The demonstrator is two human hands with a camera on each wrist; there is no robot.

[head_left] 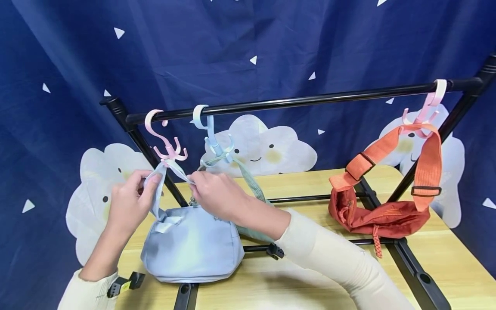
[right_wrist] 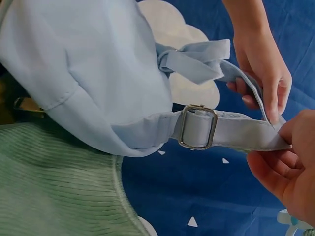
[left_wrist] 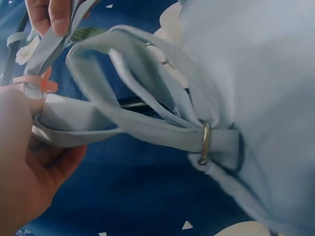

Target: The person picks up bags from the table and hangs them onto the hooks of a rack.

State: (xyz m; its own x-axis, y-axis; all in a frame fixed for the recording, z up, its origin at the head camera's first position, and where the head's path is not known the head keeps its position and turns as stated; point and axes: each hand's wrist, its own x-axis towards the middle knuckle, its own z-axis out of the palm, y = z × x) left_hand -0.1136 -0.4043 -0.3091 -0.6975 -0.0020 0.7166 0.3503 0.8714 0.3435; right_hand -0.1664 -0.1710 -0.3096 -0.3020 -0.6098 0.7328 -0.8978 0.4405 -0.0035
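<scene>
A light blue bag (head_left: 193, 245) hangs at the left end of the rack, its strap (head_left: 158, 193) looped over the lower prongs of a pink hook (head_left: 169, 148). My left hand (head_left: 133, 198) pinches the strap left of the hook between thumb and fingers. On the other side, my right hand (head_left: 217, 191) grips the strap and draws it out sideways. A metal slider buckle (right_wrist: 184, 128) shows on the strap in the right wrist view. In the left wrist view the strap runs through a metal ring (left_wrist: 205, 137) beside the bag.
A blue hook (head_left: 213, 133) beside my right hand carries a green corduroy bag (right_wrist: 54, 177), partly hidden. An orange-red bag (head_left: 381, 219) hangs from another pink hook (head_left: 426, 107) at the right. The black rail (head_left: 294, 102) spans above the wooden table (head_left: 317, 280).
</scene>
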